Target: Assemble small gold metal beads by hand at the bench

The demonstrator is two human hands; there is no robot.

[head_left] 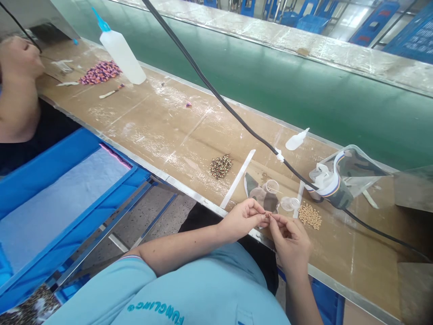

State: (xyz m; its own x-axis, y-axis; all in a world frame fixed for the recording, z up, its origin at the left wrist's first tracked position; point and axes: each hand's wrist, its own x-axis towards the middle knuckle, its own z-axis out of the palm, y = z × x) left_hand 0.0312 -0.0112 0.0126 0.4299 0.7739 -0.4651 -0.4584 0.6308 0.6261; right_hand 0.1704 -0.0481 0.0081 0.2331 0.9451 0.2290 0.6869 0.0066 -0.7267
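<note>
My left hand (244,220) and my right hand (291,240) meet at the bench's near edge, fingertips pinched together. Whatever sits between them is too small to name. Just beyond the fingers lie dark and greyish flat scraps (251,184), with a small clear cup (271,186) among them. A shallow clear dish (287,204) stands beyond my right fingertips. To its right spreads a pile of small tan pieces (309,215). Left of a white tape strip (237,178) is a heap of small dark-and-gold pieces (220,166).
A black cable (209,83) crosses above the bench. A clear visor-like item (355,167), a small white bottle (297,139) and a large squeeze bottle (123,56) stand on it. Another person's arm (18,90) is at left, near a pink-purple pile (100,72) and a blue tray (67,194).
</note>
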